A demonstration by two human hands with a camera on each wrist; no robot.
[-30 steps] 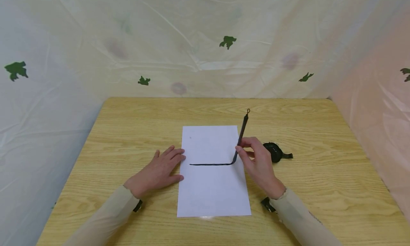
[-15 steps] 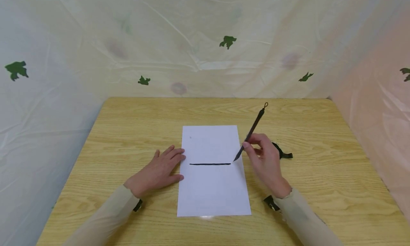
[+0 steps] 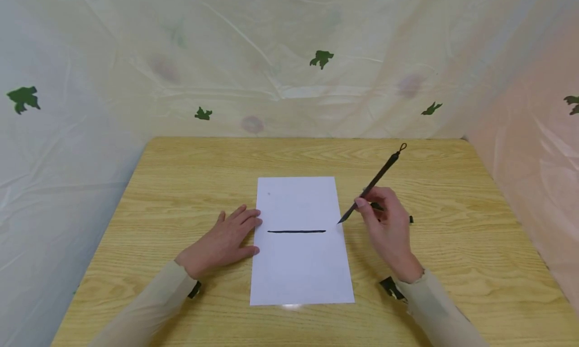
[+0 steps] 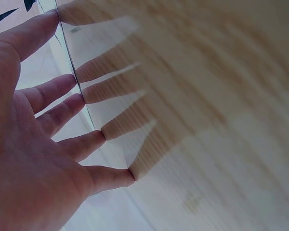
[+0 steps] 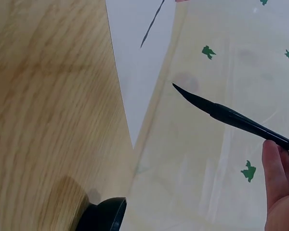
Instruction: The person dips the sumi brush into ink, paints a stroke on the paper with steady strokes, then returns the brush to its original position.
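Observation:
My right hand [image 3: 390,226] pinches a dark calligraphy brush [image 3: 380,175] between thumb and fingers. The brush leans, its looped end up to the right and its tip by the right edge of a white sheet of paper [image 3: 298,271]. In the right wrist view the inked bristles [image 5: 192,98] taper to a point off the sheet's surface. One black horizontal stroke [image 3: 296,231] crosses the middle of the paper. Spread out along the sheet's left edge, my left hand [image 3: 221,244] rests with fingertips on the paper. A small black dish [image 5: 103,214] is mostly hidden behind my right hand in the head view.
The wooden table [image 3: 190,171] holds the paper near its middle. A pale sheet curtain [image 3: 280,86] with green bird-like cutouts [image 3: 322,59] encloses the back and both sides. A dark strap [image 3: 392,288] shows under the right sleeve.
The brush tip has lifted off the stroke's right end. My right hand has moved right with the brush, tilting it further and covering most of the dish. My left hand stays put.

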